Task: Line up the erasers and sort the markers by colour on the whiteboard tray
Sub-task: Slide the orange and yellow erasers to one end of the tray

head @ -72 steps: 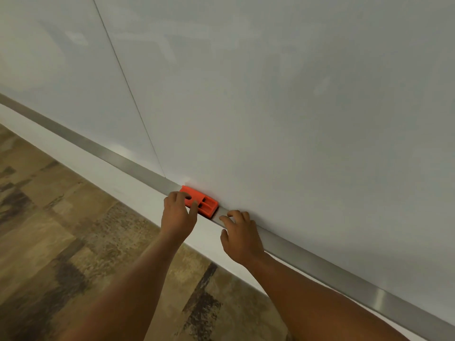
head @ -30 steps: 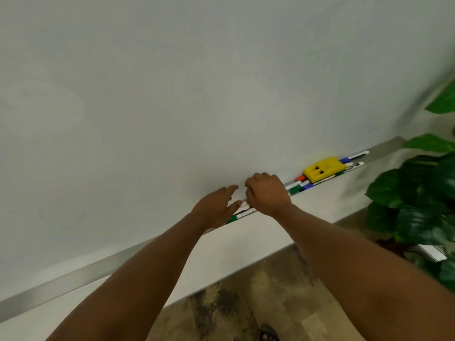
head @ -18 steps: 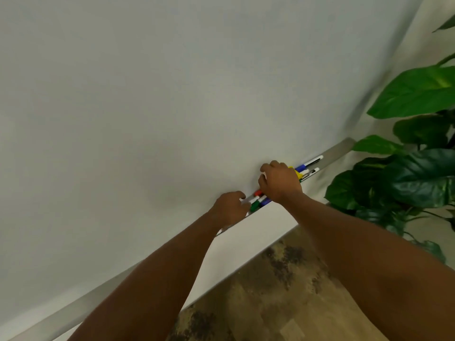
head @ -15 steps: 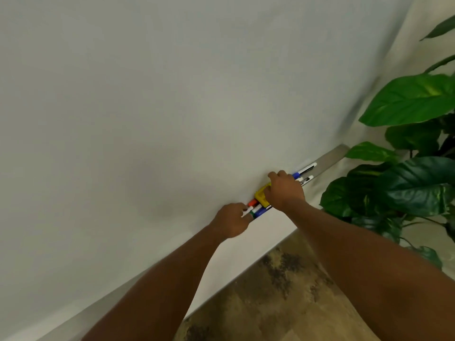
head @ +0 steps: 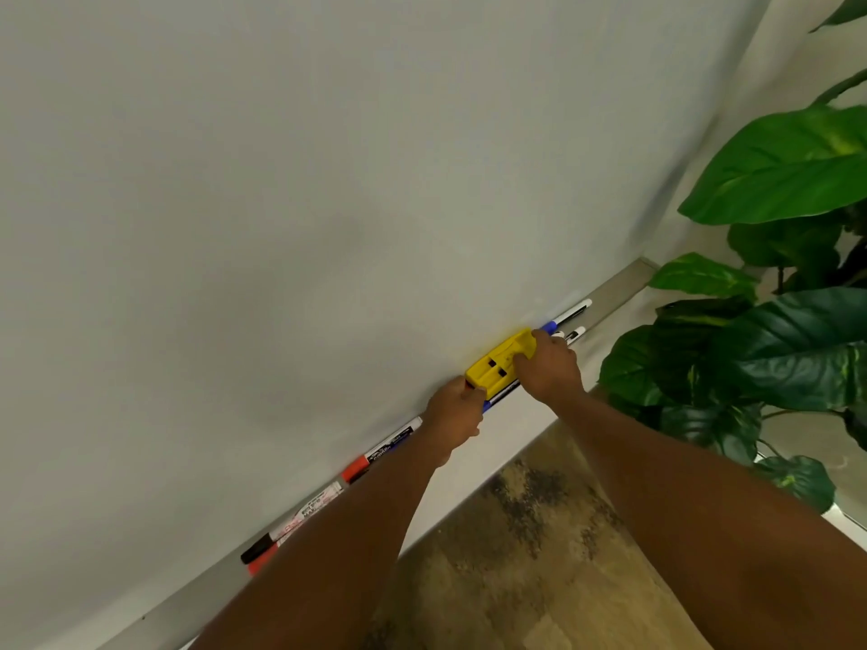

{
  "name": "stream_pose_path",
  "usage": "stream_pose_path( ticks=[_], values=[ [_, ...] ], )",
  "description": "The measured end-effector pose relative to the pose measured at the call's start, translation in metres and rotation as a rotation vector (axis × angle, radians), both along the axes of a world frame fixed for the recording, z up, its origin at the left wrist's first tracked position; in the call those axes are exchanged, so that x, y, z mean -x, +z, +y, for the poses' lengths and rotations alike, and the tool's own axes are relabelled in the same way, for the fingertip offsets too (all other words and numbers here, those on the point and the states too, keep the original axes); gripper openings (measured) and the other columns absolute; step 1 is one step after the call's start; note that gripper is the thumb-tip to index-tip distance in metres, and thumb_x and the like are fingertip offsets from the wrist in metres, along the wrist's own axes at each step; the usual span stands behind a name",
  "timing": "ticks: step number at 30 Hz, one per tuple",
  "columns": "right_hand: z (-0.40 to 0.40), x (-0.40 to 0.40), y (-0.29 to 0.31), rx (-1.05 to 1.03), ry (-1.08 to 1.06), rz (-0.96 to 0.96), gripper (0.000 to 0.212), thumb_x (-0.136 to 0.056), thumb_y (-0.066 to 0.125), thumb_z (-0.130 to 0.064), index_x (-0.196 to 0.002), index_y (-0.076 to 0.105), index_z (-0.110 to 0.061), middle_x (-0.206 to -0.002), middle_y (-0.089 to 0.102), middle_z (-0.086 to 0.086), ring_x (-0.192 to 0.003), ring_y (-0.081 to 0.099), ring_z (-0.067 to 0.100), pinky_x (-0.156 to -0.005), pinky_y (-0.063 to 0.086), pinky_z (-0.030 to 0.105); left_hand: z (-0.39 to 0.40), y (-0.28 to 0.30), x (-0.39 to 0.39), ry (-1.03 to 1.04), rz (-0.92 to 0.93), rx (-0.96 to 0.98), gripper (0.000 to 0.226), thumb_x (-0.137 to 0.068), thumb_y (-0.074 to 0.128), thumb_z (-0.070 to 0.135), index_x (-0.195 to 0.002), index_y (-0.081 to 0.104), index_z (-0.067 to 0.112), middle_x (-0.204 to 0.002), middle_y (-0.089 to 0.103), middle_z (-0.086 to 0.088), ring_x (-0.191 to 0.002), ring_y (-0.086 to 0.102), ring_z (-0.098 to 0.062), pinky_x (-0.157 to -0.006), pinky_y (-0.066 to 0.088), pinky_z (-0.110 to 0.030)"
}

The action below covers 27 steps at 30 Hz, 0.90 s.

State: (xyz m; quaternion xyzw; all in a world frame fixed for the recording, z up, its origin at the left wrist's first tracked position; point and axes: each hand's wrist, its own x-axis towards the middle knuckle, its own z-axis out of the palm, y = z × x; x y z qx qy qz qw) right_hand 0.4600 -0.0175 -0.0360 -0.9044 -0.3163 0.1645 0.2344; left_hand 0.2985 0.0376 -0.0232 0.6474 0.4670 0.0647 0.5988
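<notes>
Head view: I read sort as barely begun; right hand (head: 549, 370) clamps yellow eraser (head: 499, 363) atop markers (head: 375, 455) on tray (head: 619, 286); left hand (head: 452, 417) curled on markers, pinch unclear; colours mixed.

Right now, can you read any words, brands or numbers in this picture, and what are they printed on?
None can be read with certainty.
White marker with red print on the tray: lettering there, too blurred to read.
Marker with a black label beside the left hand: white lettering, too small to read.
Yellow eraser, held by the right hand: no text visible.
Whiteboard: no writing.
</notes>
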Motion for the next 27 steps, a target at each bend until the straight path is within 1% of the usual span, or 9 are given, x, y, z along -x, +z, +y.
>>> stream_pose_path(
  ticks=[4, 7, 10, 12, 16, 19, 21, 25, 27],
  values=[
    [-0.005, 0.004, -0.004, -0.073, -0.051, 0.005, 0.046, -0.091, 0.048, -0.026, -0.134, 0.044, -0.009, -0.124, 0.051, 0.025, -0.113, 0.049, 0.043, -0.097, 0.041, 0.045, 0.000, 0.000, -0.001, 0.087, -0.076, 0.112, 0.022, -0.090, 0.050, 0.016, -0.069, 0.046, 0.019, -0.066, 0.042, -0.005, -0.054, 0.035, -0.019, -0.056, 0.030, -0.030],
    [-0.011, 0.014, -0.002, -0.117, -0.081, 0.020, 0.046, -0.089, 0.049, -0.028, -0.131, 0.048, -0.011, -0.122, 0.054, 0.022, -0.111, 0.050, 0.040, -0.097, 0.042, 0.045, -0.007, 0.000, 0.006, 0.159, -0.125, 0.080, 0.018, -0.087, 0.050, 0.014, -0.070, 0.054, 0.018, -0.066, 0.048, -0.005, -0.058, 0.041, -0.020, -0.058, 0.035, -0.031],
    [-0.019, 0.030, 0.001, -0.155, -0.123, 0.030, 0.051, -0.088, 0.054, -0.032, -0.135, 0.048, -0.012, -0.124, 0.054, 0.022, -0.114, 0.051, 0.038, -0.098, 0.042, 0.044, -0.014, -0.001, 0.022, 0.204, -0.131, 0.030, 0.024, -0.088, 0.051, 0.016, -0.064, 0.051, 0.017, -0.062, 0.052, -0.004, -0.062, 0.044, -0.021, -0.058, 0.035, -0.031],
    [-0.022, 0.043, 0.005, -0.150, -0.137, 0.045, 0.054, -0.088, 0.055, -0.035, -0.137, 0.047, -0.013, -0.127, 0.052, 0.020, -0.116, 0.051, 0.038, -0.098, 0.042, 0.044, -0.016, -0.002, 0.036, 0.222, -0.120, 0.010, 0.022, -0.089, 0.053, 0.018, -0.068, 0.053, 0.013, -0.065, 0.054, -0.009, -0.064, 0.046, -0.021, -0.059, 0.035, -0.031],
    [-0.023, 0.078, 0.012, -0.133, -0.131, 0.116, 0.052, -0.089, 0.055, -0.038, -0.134, 0.050, -0.013, -0.127, 0.047, 0.020, -0.114, 0.053, 0.039, -0.097, 0.045, 0.046, -0.015, -0.005, 0.075, 0.230, -0.072, -0.013, 0.015, -0.086, 0.058, 0.015, -0.074, 0.066, 0.010, -0.056, 0.053, -0.002, -0.055, 0.043, -0.016, -0.050, 0.033, -0.024],
    [-0.024, 0.107, 0.015, -0.074, -0.114, 0.167, 0.052, -0.092, 0.052, -0.041, -0.132, 0.052, -0.009, -0.132, 0.045, 0.022, -0.116, 0.053, 0.039, -0.099, 0.044, 0.046, -0.014, -0.007, 0.112, 0.215, -0.054, 0.018, 0.010, -0.084, 0.061, 0.011, -0.081, 0.070, 0.007, -0.063, 0.056, -0.006, -0.062, 0.047, -0.019, -0.059, 0.039, -0.028],
    [-0.026, 0.129, 0.019, -0.077, -0.091, 0.176, 0.048, -0.093, 0.051, -0.041, -0.126, 0.058, -0.007, -0.129, 0.050, 0.021, -0.112, 0.056, 0.037, -0.095, 0.045, 0.043, -0.013, -0.007, 0.142, 0.217, -0.042, 0.032, 0.010, -0.081, 0.064, 0.009, -0.084, 0.071, 0.003, -0.070, 0.057, -0.010, -0.067, 0.050, -0.023, -0.066, 0.041, -0.033],
    [-0.029, 0.179, 0.022, -0.120, 0.015, 0.193, 0.033, -0.093, 0.052, -0.032, -0.099, 0.068, -0.004, -0.100, 0.067, 0.017, -0.096, 0.063, 0.032, -0.073, 0.044, 0.032, -0.013, 0.001, 0.206, 0.273, -0.066, 0.020, 0.022, -0.071, 0.065, 0.010, -0.090, 0.074, 0.004, -0.075, 0.060, -0.012, -0.071, 0.053, -0.023, -0.072, 0.045, -0.036],
    [-0.028, 0.210, 0.023, -0.102, 0.051, 0.206, 0.032, -0.095, 0.051, -0.031, -0.103, 0.066, -0.004, -0.102, 0.068, 0.016, -0.098, 0.062, 0.031, -0.073, 0.040, 0.030, -0.015, 0.005, 0.241, 0.328, -0.063, -0.007, 0.032, -0.063, 0.062, 0.018, -0.090, 0.074, 0.007, -0.076, 0.061, -0.011, -0.070, 0.054, -0.023, -0.072, 0.046, -0.035]
  ],
)
